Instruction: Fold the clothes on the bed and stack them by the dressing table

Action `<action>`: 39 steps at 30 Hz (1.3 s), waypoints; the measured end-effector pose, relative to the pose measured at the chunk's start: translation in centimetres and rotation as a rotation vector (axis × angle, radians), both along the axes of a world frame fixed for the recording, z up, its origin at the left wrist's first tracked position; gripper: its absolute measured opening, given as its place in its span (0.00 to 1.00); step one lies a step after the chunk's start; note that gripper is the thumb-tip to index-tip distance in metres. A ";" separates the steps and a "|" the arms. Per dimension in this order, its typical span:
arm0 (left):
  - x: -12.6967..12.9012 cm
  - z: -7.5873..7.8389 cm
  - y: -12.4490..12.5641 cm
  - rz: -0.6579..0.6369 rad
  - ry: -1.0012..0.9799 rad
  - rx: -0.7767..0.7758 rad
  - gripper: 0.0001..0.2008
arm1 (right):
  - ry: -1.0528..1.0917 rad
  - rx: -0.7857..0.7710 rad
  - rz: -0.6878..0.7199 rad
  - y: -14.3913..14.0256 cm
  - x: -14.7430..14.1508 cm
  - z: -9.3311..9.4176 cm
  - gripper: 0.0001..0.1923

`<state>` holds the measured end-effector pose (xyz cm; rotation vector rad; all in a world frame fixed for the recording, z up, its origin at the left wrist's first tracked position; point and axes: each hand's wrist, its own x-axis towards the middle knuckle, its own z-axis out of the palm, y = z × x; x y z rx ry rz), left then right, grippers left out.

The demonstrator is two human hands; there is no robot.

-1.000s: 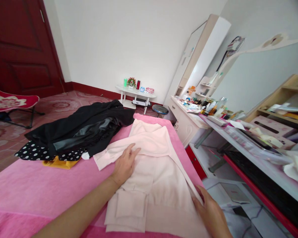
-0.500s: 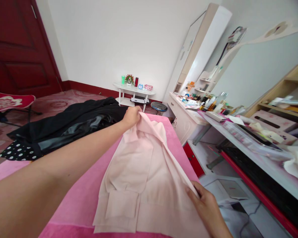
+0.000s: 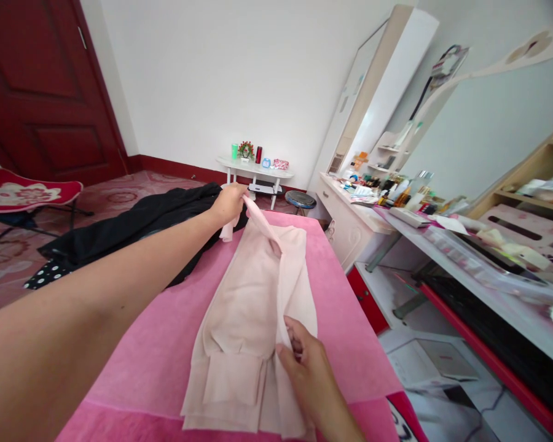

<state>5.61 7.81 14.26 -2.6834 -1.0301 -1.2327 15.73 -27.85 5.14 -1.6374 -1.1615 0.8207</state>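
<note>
A pale pink long-sleeved top (image 3: 246,301) lies partly folded on the pink bed cover (image 3: 156,350), one ribbed cuff laid near its lower hem. Stretched out to the far end, my left hand (image 3: 231,202) is closed on the top's upper edge and lifts it a little. My right hand (image 3: 306,356) pinches the right side edge lower down, over the middle of the garment. Between both hands that edge runs as a raised fold. A narrow pink flap hangs below my left hand.
Black clothes (image 3: 166,215) with a polka-dot piece lie left of the top. A red folding chair (image 3: 32,190) stands beyond. Along the right are a dresser (image 3: 350,227) with bottles and a cluttered desk (image 3: 470,276). A small white table (image 3: 253,164) and round stool (image 3: 300,199) stand ahead.
My right hand has brought the top's right edge leftward over its middle. My left hand has shifted slightly left and up with the upper edge. More of the bed cover shows at right.
</note>
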 end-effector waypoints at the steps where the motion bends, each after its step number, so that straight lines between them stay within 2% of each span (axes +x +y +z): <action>1: -0.6 -0.4 0.4 0.004 -0.004 0.002 0.15 | 0.004 0.001 0.002 0.3 -0.5 -0.4 0.23; 6: -2.2 -1.6 1.6 0.002 -0.016 0.026 0.16 | -0.053 0.029 -0.013 1.3 -2.0 -1.3 0.24; 12: -1.9 -1.6 1.8 0.080 -0.030 0.027 0.16 | -0.199 0.023 -0.036 1.1 -2.8 -2.1 0.24; 14: -1.8 -1.8 1.8 0.152 0.105 -0.007 0.14 | -0.251 -0.007 0.042 1.1 -2.6 -1.9 0.21; 17: -1.7 -2.6 1.7 0.261 0.384 -0.102 0.09 | -0.316 -0.060 0.150 2.2 -1.2 -0.9 0.11; 19: -1.3 -3.4 1.4 0.290 0.453 -0.149 0.09 | -0.414 -0.044 0.093 3.9 0.4 -0.2 0.12; 21: -0.2 -4.2 1.0 0.316 0.483 -0.181 0.11 | -0.576 0.002 -0.026 6.0 2.2 -0.4 0.15; 23: 1.4 -4.8 0.5 0.332 0.533 -0.213 0.12 | -0.735 0.005 -0.091 8.2 3.4 -1.6 0.22; 26: 4.5 -5.1 -0.3 0.300 0.600 -0.233 0.08 | -0.874 -0.091 -0.006 10.2 4.1 -4.5 0.29; 29: 7.5 -5.2 -0.8 0.216 0.622 -0.214 0.09 | -0.928 -0.127 0.059 10.7 3.9 -6.7 0.28; 33: 10.5 -6.4 -0.5 0.157 0.632 -0.247 0.14 | -0.931 -0.123 0.052 10.5 4.0 -7.1 0.28; 39: 13.0 -9.7 1.8 0.175 0.657 -0.357 0.15 | -0.905 -0.131 0.039 10.9 4.5 -6.9 0.27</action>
